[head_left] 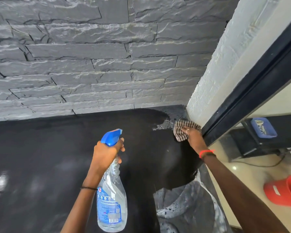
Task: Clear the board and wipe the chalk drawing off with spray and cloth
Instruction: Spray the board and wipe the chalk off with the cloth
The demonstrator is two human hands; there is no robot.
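The left hand [106, 153] grips a clear spray bottle [112, 195] with an unreadable blue label. At the far right, the right hand [194, 137] presses a striped cloth [183, 130] onto the wet black board [57, 157].

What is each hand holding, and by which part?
The left hand holds the spray bottle by its neck, under the blue trigger head. The right hand presses the striped cloth flat on the board.

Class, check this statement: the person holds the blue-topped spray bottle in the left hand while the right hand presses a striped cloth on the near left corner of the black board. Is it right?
Not quite. The head view shows the left hand gripping the spray bottle, but the right hand presses the striped cloth at the far right corner of the black board, beside the white wall.
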